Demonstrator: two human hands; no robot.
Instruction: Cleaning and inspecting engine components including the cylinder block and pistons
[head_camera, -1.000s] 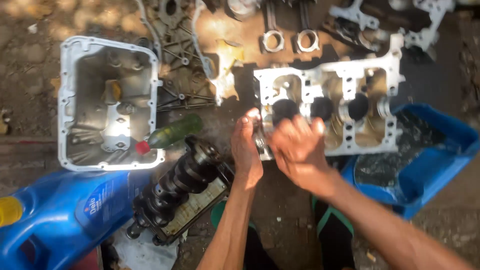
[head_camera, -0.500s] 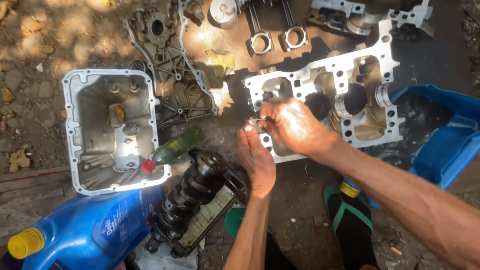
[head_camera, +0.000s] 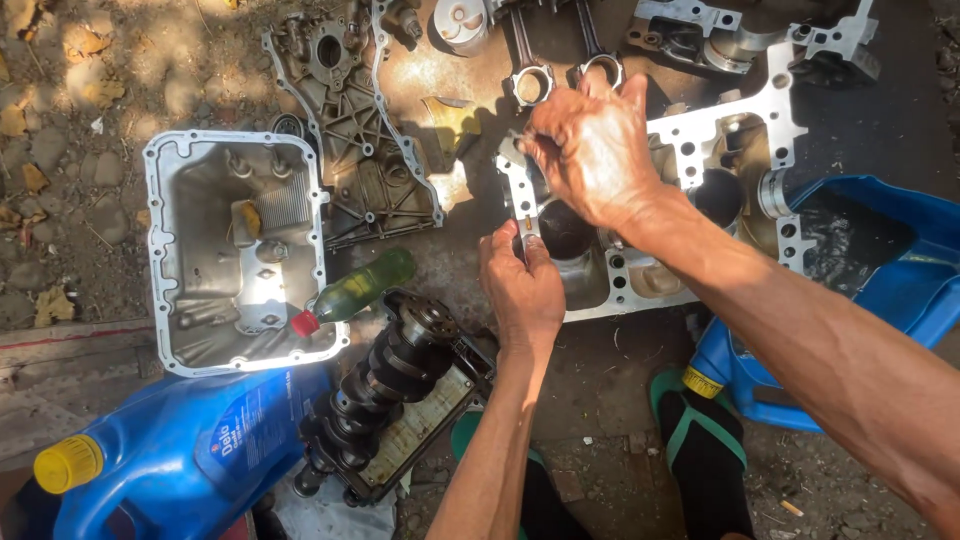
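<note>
Single head camera, looking steeply down, close over engine block (head_camera: 700, 160), ground.

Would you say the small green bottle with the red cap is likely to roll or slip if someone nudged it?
The green bottle lies on its side across the oil pan rim, so it would probably roll or slide off. It looks like light plastic, likely easy to lift, though possibly oily.

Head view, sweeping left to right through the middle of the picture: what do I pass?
Metal pan → green bottle → left hand → right hand → engine block → blue tub.
</note>
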